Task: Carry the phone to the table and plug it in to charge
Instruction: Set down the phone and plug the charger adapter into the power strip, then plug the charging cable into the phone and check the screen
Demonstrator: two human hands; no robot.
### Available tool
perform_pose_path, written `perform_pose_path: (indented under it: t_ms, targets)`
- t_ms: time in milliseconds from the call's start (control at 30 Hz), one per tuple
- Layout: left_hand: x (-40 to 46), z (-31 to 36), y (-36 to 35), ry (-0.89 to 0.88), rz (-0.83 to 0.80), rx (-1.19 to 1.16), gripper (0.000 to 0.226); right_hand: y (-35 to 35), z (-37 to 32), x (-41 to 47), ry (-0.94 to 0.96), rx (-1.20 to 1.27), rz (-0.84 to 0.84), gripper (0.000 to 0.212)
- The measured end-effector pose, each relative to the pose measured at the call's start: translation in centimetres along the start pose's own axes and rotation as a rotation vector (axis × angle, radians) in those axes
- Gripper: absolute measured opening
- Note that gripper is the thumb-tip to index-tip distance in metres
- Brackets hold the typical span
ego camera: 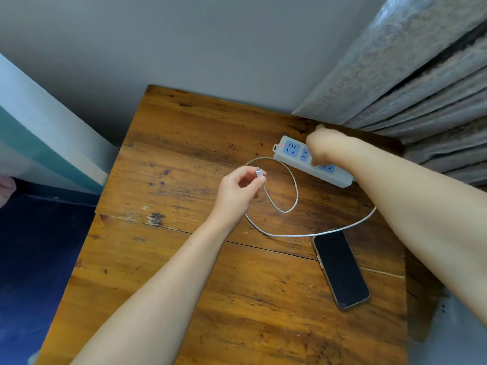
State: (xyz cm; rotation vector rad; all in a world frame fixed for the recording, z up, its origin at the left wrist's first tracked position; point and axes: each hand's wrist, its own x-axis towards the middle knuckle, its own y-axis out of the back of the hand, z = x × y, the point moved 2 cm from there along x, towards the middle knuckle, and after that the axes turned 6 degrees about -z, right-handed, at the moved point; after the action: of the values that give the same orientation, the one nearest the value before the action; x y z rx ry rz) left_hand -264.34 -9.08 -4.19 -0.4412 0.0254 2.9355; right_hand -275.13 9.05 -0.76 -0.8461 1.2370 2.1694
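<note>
The right hand [320, 147] covers the middle of the power strip [290, 154]; whatever its curled fingers grip there is hidden. The phone [341, 268], dark screen up, lies flat on the wooden surface [184, 259], nearer than that hand. The left hand [237, 191] pinches the white cable [292, 191] just behind its connector [259, 173], other fingers loosely curled.

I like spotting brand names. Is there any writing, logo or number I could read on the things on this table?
None can be read.
Power strip: no words or numbers, only socket slots and a small red light.
Phone: screen dark and blank.
Cable and its plug in the left hand: no print visible.
</note>
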Motion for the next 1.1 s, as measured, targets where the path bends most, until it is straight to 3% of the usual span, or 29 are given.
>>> perform_pose_path:
  t_ms: [167, 267, 333, 367, 433, 567, 667, 833, 900, 1000, 1100]
  targets:
    - [-0.6, 0.5, -0.4, 0.093, -0.093, -0.117, 0.010, -0.9, 0.5, -0.7, -0.026, 0.067, 0.069, 0.042]
    - [-1.5, 0.4, -1.0, 0.119, -0.105, -0.178, 0.010, -1.9, 0.0, -3.2, 0.049, 0.129, 0.444, 0.040]
    - [-2.3, 0.3, -1.8, 0.143, -0.108, -0.215, 0.010, -2.9, -1.5, -6.1, 0.233, 0.428, 0.658, 0.035]
    - [-2.7, 0.3, -2.3, 0.153, -0.110, -0.231, 0.009, -3.5, -2.2, -7.8, 0.332, 0.649, 0.633, 0.032]
    - [-3.5, 0.2, -3.4, 0.157, -0.116, -0.247, 0.007, -5.5, -3.1, -10.6, 0.449, 0.965, 0.412, 0.028]
    - [-5.4, -0.1, -6.8, 0.149, -0.210, -0.152, 0.008, -11.2, -1.4, -13.6, 0.422, 1.130, 0.260, 0.020]
    - [-7.0, -1.0, -9.8, 0.218, -0.278, -0.088, 0.004, -14.9, 0.4, -14.1, 0.353, 1.071, 0.272, 0.016]
    - [-10.1, -4.4, -13.1, 0.564, -0.536, 0.152, 0.020, -20.5, 2.7, -13.3, 0.251, 0.733, 0.203, 0.015]
    - [-10.9, -5.8, -14.1, 0.625, -0.441, 0.212, 0.015, -22.2, 3.0, -12.9, 0.184, 0.710, 0.162, 0.016]
    - [-10.8, -7.3, -15.7, 0.604, -0.142, 0.134, 0.023, -23.6, 2.5, -12.7, 0.083, 0.843, 0.226, 0.019]
    - [-10.7, -7.4, -17.3, 0.563, -0.080, 0.020, 0.033, -24.1, 1.6, -12.7, 0.016, 0.967, 0.279, 0.020]
